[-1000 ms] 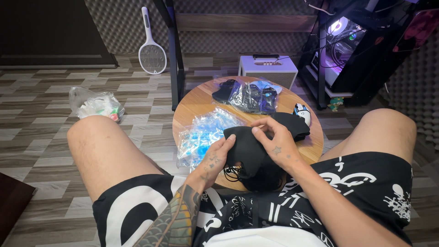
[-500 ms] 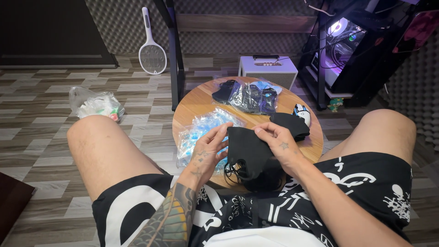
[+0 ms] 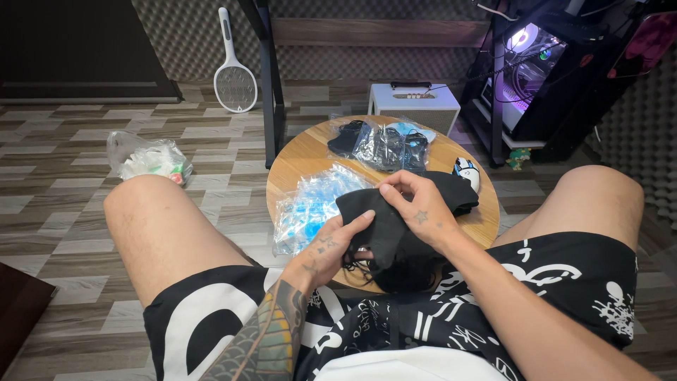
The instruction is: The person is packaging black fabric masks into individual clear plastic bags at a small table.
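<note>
Two hands pinch one black cloth mask [image 3: 384, 219] over the table [image 3: 303, 159]: your left hand [image 3: 331, 247] and right hand [image 3: 419, 204] clamp its soft, light, floppy edge.

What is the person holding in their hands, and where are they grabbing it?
A black cloth face mask, held by both hands: the left hand grips its lower left edge, and the right hand pinches its top edge.

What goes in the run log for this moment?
left hand: gripping black cloth mask | right hand: pinching its top edge | round wooden table: clear bagged masks
</note>
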